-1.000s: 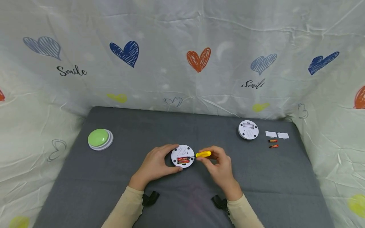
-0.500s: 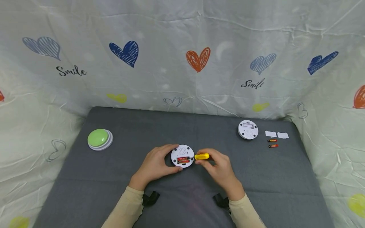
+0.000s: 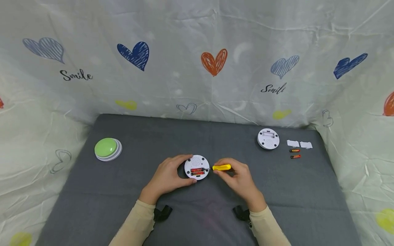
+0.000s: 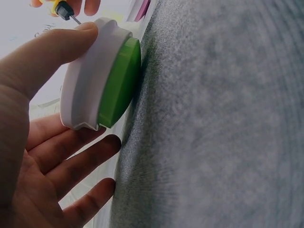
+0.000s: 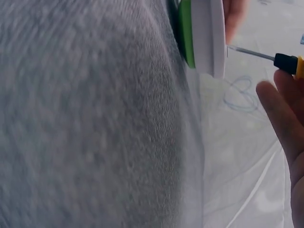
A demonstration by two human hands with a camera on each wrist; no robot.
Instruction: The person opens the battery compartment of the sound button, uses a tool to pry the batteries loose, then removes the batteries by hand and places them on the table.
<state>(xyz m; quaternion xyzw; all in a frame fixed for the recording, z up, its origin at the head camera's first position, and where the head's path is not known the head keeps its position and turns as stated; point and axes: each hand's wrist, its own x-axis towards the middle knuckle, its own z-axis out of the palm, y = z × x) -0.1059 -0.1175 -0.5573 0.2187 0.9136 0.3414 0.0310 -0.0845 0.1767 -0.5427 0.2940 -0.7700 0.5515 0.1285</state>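
A round white push-button device (image 3: pixel 197 163) lies upside down at the middle of the table, its green dome (image 4: pixel 121 83) facing the cloth. Its battery compartment is uncovered, with two red-and-black batteries (image 3: pixel 197 172) inside. My left hand (image 3: pixel 166 176) grips the rim between thumb and fingers from the left. On the right side, my right hand (image 3: pixel 240 177) pinches the yellow handle of a screwdriver (image 3: pixel 222 167). The metal shaft (image 5: pixel 251 52) points left and its tip reaches the compartment's right end; exactly what it touches is too small to tell.
A second device (image 3: pixel 106 148) stands green dome up at the left. At the back right, a third device (image 3: pixel 268 142) lies upside down with a bare battery compartment. Beside it are two white covers (image 3: pixel 293 143) and two loose batteries (image 3: pixel 295 156).
The screwdriver and right hand shifted slightly left, then back right, with the tip staying near the compartment. My left hand and the gripped device hold their place.
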